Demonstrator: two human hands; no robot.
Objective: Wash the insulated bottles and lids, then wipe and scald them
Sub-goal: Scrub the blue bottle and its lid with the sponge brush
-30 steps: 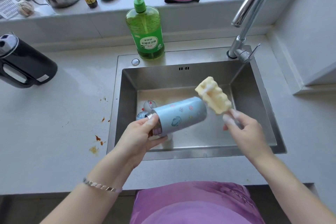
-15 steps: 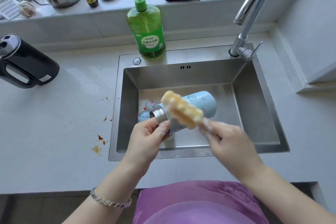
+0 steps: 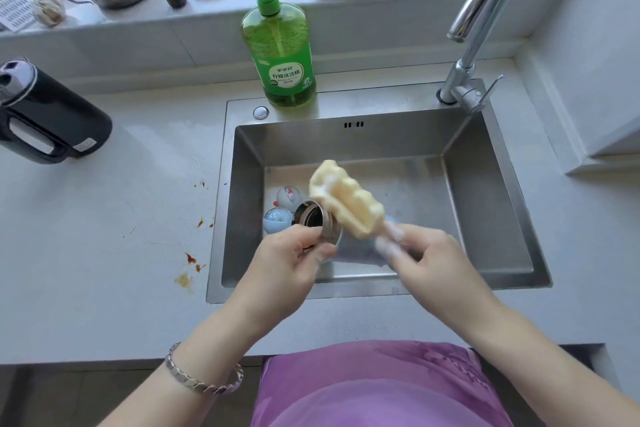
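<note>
Since half a sec ago the sponge brush point(image 3: 346, 199) is off the bottle's side and its head is now up beside the opening. The mouth is also turned more toward the camera, so the dark inside shows.

From left: two lids point(image 3: 277, 220) lie on the floor of the sink point(image 3: 498, 218), just beside the mouth. The left hand point(image 3: 289, 260) holds the insulated bottle point(image 3: 313, 222) at its steel neck, thumb & fingers curled around it, above the sink. The bottle's long axis goes from the mouth at upper left down to the right, and the blue body passes under the brush toward the right hand point(image 3: 427, 256). That hand pinches the brush handle w/ soapy fingers; the exact grip is blurred.

The brush axis is approx. parallel to the bottle axis, but the foam head lies across the right side of the rim, not inside. I judge the next step is scrubbing the interior. The tip must 1st clear the rim, then point down the bore. The right hand does the travel; the left only steadies.
</note>
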